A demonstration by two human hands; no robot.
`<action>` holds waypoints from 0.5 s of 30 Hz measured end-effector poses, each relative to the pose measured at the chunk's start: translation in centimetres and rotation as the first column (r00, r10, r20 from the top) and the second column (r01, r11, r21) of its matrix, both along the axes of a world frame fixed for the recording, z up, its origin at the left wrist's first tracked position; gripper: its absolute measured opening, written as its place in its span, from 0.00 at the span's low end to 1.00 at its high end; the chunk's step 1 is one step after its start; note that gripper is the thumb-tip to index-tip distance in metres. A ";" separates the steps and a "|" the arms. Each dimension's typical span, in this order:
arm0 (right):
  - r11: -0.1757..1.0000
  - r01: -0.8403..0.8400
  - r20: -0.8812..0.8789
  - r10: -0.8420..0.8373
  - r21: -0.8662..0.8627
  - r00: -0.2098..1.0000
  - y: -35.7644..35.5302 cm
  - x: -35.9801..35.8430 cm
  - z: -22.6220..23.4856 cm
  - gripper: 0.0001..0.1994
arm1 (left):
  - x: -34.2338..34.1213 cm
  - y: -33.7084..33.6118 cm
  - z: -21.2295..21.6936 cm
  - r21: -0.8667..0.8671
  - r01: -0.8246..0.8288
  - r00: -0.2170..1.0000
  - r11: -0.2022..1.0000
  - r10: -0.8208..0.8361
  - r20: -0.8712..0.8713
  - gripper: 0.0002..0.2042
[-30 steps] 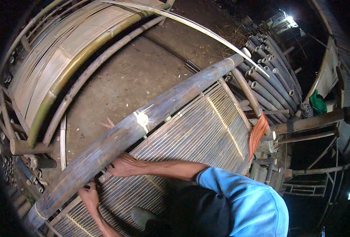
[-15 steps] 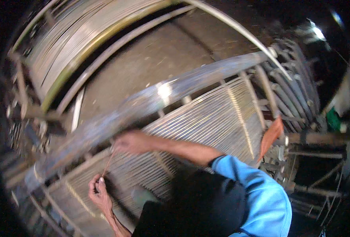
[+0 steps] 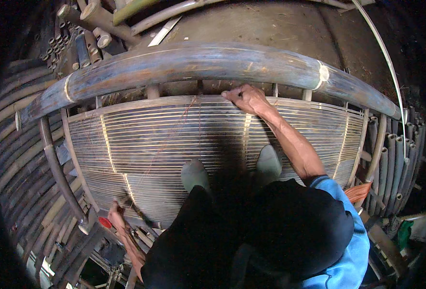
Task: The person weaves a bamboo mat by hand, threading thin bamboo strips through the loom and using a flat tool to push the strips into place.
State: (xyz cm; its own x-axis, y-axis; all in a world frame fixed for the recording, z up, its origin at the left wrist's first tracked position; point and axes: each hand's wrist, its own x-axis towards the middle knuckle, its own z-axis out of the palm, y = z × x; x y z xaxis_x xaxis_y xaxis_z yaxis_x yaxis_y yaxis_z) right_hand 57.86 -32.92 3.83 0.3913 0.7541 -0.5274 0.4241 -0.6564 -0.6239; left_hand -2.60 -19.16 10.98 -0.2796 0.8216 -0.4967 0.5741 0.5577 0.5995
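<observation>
Under me lies a slatted bamboo bench seat [image 3: 295, 127] with pale woven bands across its thin slats. My right hand [image 3: 247, 99] is closed at the far edge of the slats, fingers curled down and thumb pointing left. Whatever it grips is hidden. My left hand [image 3: 118, 215] is closed at the near left edge of the seat; its contents are too small to make out. Thin reddish strands [image 3: 167, 137] trail over the slats between the far edge and the left side. Next to my left hand is a small red round thing [image 3: 105, 222].
A thick dark bamboo pole [image 3: 189, 62] runs along the far side of the seat. Bamboo poles [image 3: 23, 120] fill the left, and more [image 3: 391, 159] stack at the right. An orange bundle [image 3: 358, 193] hangs at the right end. My feet [image 3: 195, 174] rest on the slats.
My view has turned and levelled over the bench. My hands have moved farther apart: the left to the near left edge, the right along the far edge. The strand no longer stretches short between them.
</observation>
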 end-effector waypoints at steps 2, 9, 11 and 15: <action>1.000 0.018 -0.020 -0.018 -0.016 1.000 -0.1 0.3 0.4 0.26 | 3.0 1.5 0.9 -0.113 -0.323 0.692 0.940 0.316 0.649 0.14; 0.999 0.026 0.031 -0.025 -0.032 0.999 -0.7 0.6 0.6 0.25 | 1.8 3.8 9.1 -0.011 0.487 0.865 0.873 -0.484 -0.135 0.17; 1.000 0.020 0.012 -0.020 -0.005 1.000 0.1 -0.2 0.6 0.26 | -7.7 4.3 10.2 -0.106 0.579 0.740 0.808 -0.576 -0.346 0.17; 0.998 -0.018 0.068 0.022 -0.061 0.997 -0.4 0.5 0.7 0.27 | -6.7 3.5 11.0 0.099 0.577 0.747 0.811 -0.474 -0.466 0.13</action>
State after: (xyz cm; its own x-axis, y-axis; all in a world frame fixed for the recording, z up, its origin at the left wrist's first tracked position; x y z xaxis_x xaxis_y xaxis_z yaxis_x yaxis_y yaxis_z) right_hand 58.32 -33.36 4.50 0.4131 0.7302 -0.5443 0.4783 -0.6825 -0.5526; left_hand -9.32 -15.61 22.00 0.1009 0.9692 -0.2246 0.9489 -0.0259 0.3146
